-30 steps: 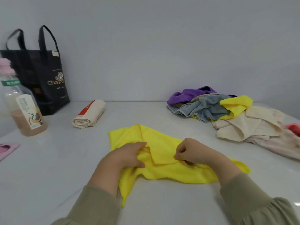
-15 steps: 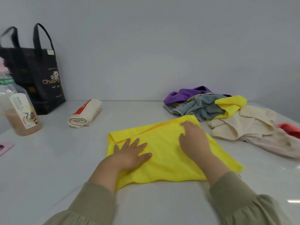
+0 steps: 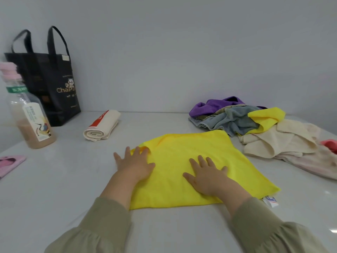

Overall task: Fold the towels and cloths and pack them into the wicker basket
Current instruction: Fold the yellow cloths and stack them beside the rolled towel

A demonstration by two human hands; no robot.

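A yellow cloth (image 3: 193, 154) lies spread flat on the white table (image 3: 73, 189) in front of me. My left hand (image 3: 135, 163) presses its left edge with straight fingers, where a small fold bunches up. Flat on the cloth's middle rests my right hand (image 3: 206, 174), fingers spread. A white label (image 3: 270, 201) sticks out at the cloth's near right corner. A heap of loose cloths (image 3: 255, 128), purple, grey, yellow, cream and pink, lies at the right. No wicker basket is in view.
A rolled cream cloth with a red band (image 3: 102, 127) lies at the back left. A black tote bag (image 3: 49, 84) stands against the wall, with a drink bottle (image 3: 29, 115) in front of it. A pink flat object (image 3: 10, 164) sits at the left edge.
The crumpled yellow cloth has been spread out flat. Both hands went from pinching it to lying open on it; the right hand slid back from the far corner to the middle.
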